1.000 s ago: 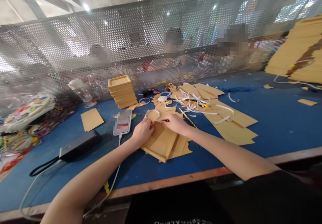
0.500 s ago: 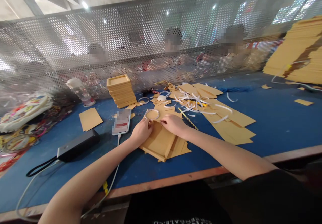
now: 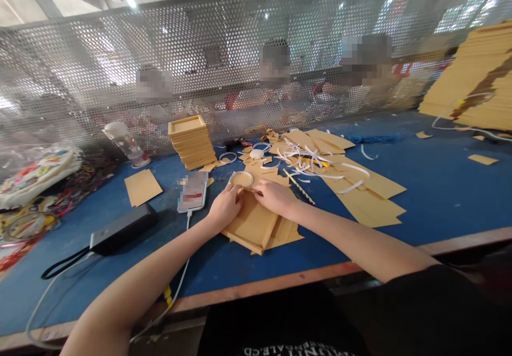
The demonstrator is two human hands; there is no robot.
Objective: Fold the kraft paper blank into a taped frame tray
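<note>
A shallow tan cardboard tray with raised edges lies at an angle in front of me, on top of loose cardboard sheets. My left hand has its fingers closed on the tray's far edge, at the left. Close beside it, my right hand pinches the same edge with bent fingers. The fingertips of both hands almost meet there, and partly hide the edge. Just beyond the hands lies a roll of white tape.
A stack of finished-looking trays stands behind a phone. White strips and cardboard sheets spread to the right. A black power bank and a bottle are at left. A perforated metal screen closes the back.
My right hand has shifted slightly left, so its fingertips sit closer to my left hand at the tray's far edge. The tray stays in place.
</note>
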